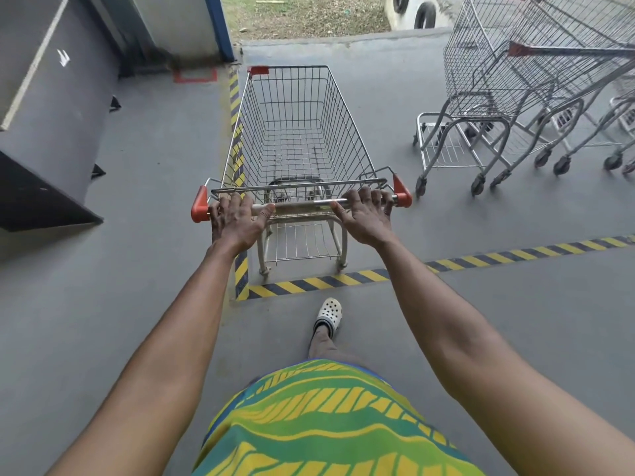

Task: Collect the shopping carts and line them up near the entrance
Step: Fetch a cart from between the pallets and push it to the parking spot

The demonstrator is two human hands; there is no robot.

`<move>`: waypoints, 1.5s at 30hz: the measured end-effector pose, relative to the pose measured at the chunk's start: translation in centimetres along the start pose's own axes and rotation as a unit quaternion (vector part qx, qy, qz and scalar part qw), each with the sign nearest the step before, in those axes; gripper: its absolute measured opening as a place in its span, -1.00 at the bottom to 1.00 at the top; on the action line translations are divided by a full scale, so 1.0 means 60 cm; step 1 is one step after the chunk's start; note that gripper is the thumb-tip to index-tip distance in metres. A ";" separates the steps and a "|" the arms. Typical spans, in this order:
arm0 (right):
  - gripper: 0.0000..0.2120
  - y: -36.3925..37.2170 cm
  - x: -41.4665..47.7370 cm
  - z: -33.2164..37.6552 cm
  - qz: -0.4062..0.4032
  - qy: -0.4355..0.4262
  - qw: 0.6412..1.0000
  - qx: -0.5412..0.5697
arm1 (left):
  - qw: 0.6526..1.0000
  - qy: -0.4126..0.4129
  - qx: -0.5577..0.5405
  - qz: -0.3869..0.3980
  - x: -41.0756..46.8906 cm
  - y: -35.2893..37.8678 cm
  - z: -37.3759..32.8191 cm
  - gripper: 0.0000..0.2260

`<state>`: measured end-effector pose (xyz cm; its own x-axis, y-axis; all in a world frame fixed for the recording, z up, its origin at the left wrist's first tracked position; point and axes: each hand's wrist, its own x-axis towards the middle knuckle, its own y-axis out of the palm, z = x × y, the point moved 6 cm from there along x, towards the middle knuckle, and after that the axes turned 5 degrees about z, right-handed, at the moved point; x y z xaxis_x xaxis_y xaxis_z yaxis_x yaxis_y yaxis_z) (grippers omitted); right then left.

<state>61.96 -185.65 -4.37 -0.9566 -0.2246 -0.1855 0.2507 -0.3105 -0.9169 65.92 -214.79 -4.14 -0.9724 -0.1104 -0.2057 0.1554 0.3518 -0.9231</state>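
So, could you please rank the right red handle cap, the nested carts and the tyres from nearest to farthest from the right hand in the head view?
1. Red handle cap, just beside the right hand on the cart handle.
2. Nested carts, ahead on the right.
3. Tyres, far ahead at the top of the view.

No readable text, brand or number anywhere

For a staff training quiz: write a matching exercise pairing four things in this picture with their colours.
Things:
1. handle end cap
2. clog
3. floor tape
4. pushed cart

Colours:
A. yellow and black
B. bare metal grey
C. red-orange
D. white

Pairs: 1-C; 2-D; 3-A; 4-B
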 end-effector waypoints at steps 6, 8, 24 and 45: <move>-0.55 -0.003 -0.007 -0.003 -0.003 -0.009 1.000 -0.006 | 1.000 0.003 -0.001 -0.006 -0.012 0.002 -0.007 -0.41; -0.55 -0.004 -0.008 -0.005 -0.002 -0.007 1.000 -0.009 | 1.000 0.004 -0.001 -0.008 -0.015 0.001 -0.011 -0.44; -0.55 -0.001 -0.008 -0.007 -0.015 -0.012 1.000 -0.020 | 1.000 0.003 -0.007 -0.007 -0.021 0.004 -0.009 -0.54; -0.56 0.001 -0.007 -0.012 -0.023 -0.011 0.999 -0.024 | 1.000 0.004 -0.006 -0.012 -0.029 0.001 -0.017 -0.50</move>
<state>62.24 -184.91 -4.60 -0.9632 -0.2318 -0.1358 0.1992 -0.2770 -0.9400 67.41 -213.65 -3.50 -0.9773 -0.1115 -0.1800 0.1290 0.3606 -0.9238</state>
